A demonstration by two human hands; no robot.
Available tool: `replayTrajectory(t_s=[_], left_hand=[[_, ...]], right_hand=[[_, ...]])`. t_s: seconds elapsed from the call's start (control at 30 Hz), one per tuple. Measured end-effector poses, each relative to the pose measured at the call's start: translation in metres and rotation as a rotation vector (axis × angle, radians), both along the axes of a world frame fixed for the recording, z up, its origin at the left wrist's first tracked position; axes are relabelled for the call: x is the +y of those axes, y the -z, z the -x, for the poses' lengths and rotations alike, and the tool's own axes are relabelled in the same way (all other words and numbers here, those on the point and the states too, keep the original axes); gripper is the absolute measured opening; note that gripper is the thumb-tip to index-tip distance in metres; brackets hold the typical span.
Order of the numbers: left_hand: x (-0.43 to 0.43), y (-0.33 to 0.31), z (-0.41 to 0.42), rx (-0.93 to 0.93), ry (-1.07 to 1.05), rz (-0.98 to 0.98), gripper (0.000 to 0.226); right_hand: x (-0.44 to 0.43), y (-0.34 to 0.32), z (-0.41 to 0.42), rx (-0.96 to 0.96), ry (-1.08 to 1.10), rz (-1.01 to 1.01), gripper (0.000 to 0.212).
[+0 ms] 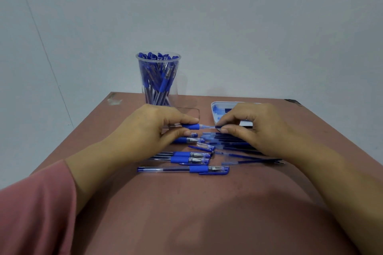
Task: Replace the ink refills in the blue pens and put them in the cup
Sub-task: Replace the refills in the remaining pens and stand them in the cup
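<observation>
- Your cup [158, 89], clear plastic, stands upright at the table's [207, 213] far edge, left of centre. It is packed with blue pens [163, 83], caps upward.
- Your tray [213, 113], white and shallow, sits to the right of the cup, well apart from it. It holds blue refills; your right hand hides most of them.
- Your left hand [149, 128] pinches a pen [191, 126] between thumb and forefinger, fingers curled round its blue rubber grip. The pen hangs level just above the table, between cup and tray, in front of both.
- That pen shows the blue grip, then a clear, uncapped front section pointing right.
- Your right hand [255, 128] pinches a dark refill [217, 127] between thumb and fingertips. The refill meets the pen's clear front end; you cannot tell how far it goes in.
- Below your hands, on the left, several pens [186, 156] lie flat, roughly parallel, with clear barrels and blue grips. The nearest one [183, 169] wears its blue cap.
- To their right, loose refills [234, 143] lie in a heap, partly under your right hand.
- A pink sleeve [31, 213] covers your left arm.
</observation>
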State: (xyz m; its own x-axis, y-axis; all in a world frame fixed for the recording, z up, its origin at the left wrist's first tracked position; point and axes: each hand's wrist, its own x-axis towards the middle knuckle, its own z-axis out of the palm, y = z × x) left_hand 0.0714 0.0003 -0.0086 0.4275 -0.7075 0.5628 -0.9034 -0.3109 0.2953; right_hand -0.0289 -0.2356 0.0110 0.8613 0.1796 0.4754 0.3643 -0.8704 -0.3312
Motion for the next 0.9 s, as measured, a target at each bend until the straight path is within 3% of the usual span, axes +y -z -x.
replayTrajectory(t_s=[0.2, 0.43, 0.6, 0.77, 0.9], left_hand=[[-0.001, 0.0, 0.003, 0.005, -0.018, 0.017, 0.031], [-0.003, -0.001, 0.005, 0.002, -0.01, 0.028, 0.031], [-0.001, -0.002, 0.003, -0.03, -0.005, 0.048, 0.031], [-0.001, -0.001, 0.001, -0.035, 0.0, 0.064, 0.031], [-0.001, -0.001, 0.002, -0.046, 0.012, 0.053, 0.031]], right_hand=[[0.007, -0.003, -0.001, 0.016, -0.005, -0.028, 0.026], [0.014, 0.0, -0.001, -0.01, -0.02, -0.072, 0.005], [0.007, -0.002, 0.004, -0.004, -0.027, -0.078, 0.026], [-0.003, 0.001, 0.003, -0.037, 0.061, -0.073, 0.015], [0.011, 0.004, 0.0, 0.021, -0.032, -0.086, 0.026]])
